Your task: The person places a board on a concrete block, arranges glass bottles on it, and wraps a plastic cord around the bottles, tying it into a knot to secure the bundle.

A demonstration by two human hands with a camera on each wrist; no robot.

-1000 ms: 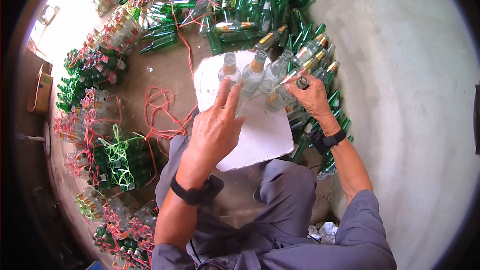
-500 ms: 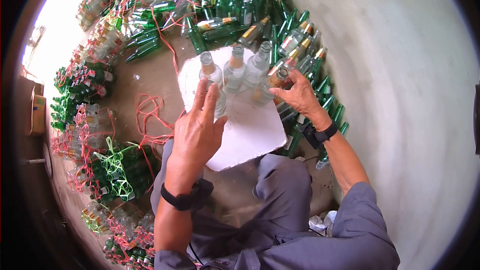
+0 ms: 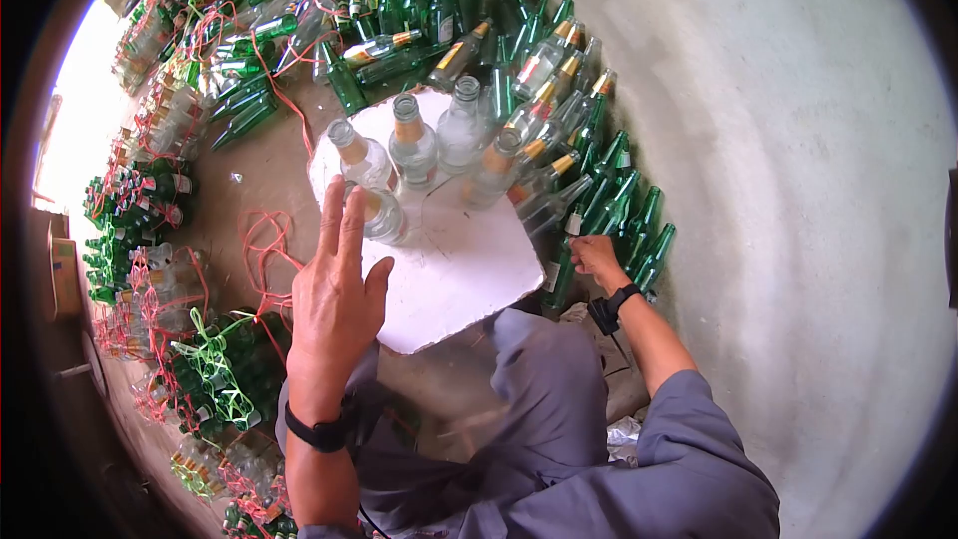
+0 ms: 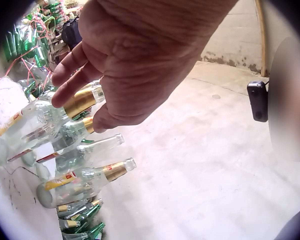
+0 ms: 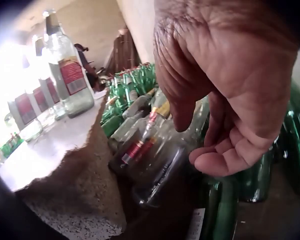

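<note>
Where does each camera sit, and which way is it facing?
Head: worn on the head, looking forward and down at clear bottles on a white board; left hand, right hand, forearms and legs show.
Left wrist: worn on that wrist, looking past the left hand at the clear bottles, which appear tilted.
Right wrist: worn on that wrist, looking past the right hand at green bottles, the board at picture left.
Shared: head and left wrist both show the left hand and clear bottles.
</note>
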